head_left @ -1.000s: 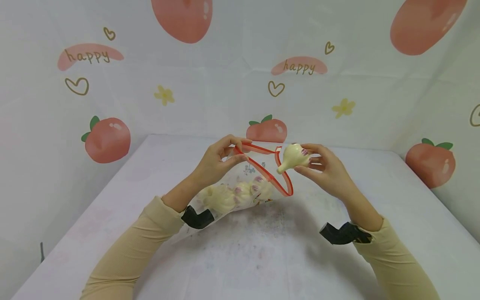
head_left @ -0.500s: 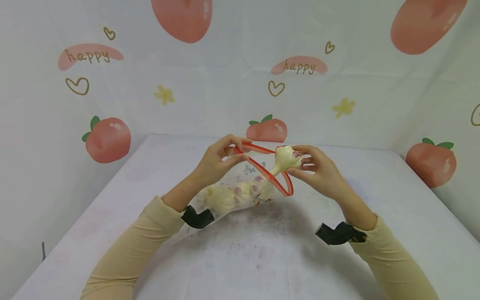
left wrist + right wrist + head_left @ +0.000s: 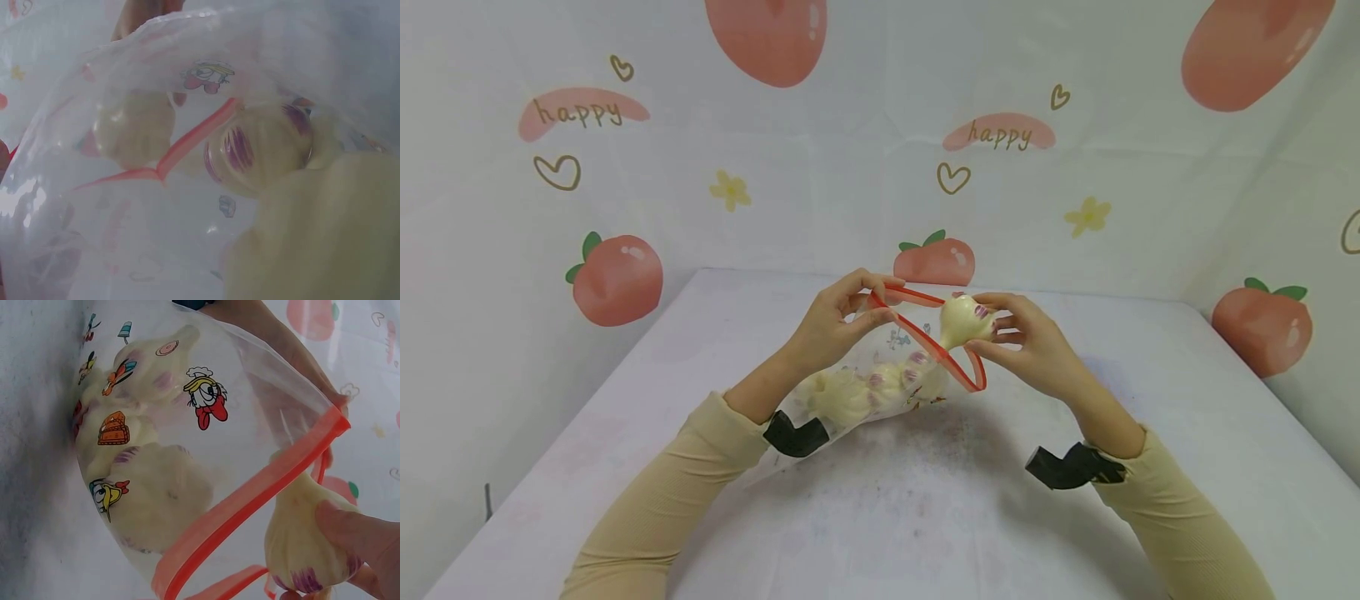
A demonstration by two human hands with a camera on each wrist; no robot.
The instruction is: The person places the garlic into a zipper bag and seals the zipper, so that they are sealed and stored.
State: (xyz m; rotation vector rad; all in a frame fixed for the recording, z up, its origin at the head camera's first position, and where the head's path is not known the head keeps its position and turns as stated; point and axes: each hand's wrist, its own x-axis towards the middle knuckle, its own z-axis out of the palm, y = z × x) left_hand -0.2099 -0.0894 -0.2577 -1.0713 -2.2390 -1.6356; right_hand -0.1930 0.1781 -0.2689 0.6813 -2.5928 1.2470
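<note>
My left hand point(image 3: 842, 321) pinches the red-edged rim of a clear plastic bag point(image 3: 250, 487), which gapes toward the right. Inside the bag several garlic bulbs point(image 3: 842, 396) with purple streaks lie together; in the left wrist view one bulb point(image 3: 256, 150) shows close up through the film. My right hand point(image 3: 1033, 346) holds another garlic bulb point(image 3: 964, 321) between thumb and fingers at the mouth of the bag, its stem end pointing down inside the opening. The right wrist view shows this bulb point(image 3: 309, 531) just at the red rim, thumb across its side.
A white table point(image 3: 925, 517) spreads under both hands. Behind it hangs a white cloth backdrop point(image 3: 850, 167) printed with peaches, hearts and the word "happy". A black bracket is worn on each wrist, the right one point(image 3: 1075, 467) standing out over the table.
My right hand has moved left, bringing the garlic bulb from outside the rim into the bag's mouth. The left hand and the bag stay where they were.
</note>
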